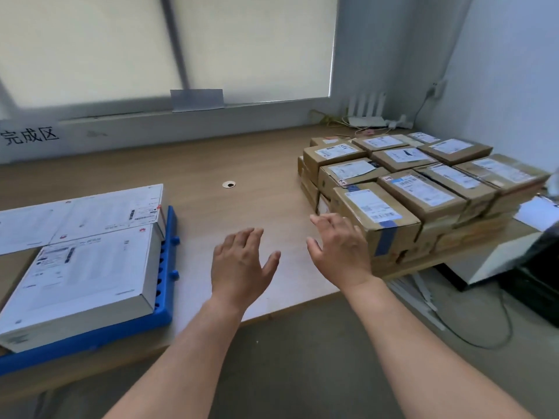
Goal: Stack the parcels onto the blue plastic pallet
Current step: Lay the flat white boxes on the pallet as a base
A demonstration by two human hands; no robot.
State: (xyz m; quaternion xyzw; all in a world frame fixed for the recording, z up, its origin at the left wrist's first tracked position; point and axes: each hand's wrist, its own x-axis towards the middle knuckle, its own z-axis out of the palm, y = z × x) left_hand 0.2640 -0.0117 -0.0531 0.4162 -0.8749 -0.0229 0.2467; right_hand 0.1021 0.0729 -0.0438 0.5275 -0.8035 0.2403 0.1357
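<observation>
Parcels (pixel 423 189) sit stacked on the desk (pixel 242 207) at right, and with left hand (pixel 239 261) and right hand (pixel 338 252) both spread and empty, the nearest box (pixel 376 213) is best clasped by opposite sides for the blue pallet (pixel 168 252).

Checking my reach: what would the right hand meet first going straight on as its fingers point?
Probably the blue-taped cardboard parcel just ahead of the right hand; depth is unclear.

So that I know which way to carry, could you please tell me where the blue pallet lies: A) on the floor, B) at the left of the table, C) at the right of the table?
B: the blue pallet lies at the left of the table under white boxes, with the brown parcels piled at the right.
</observation>
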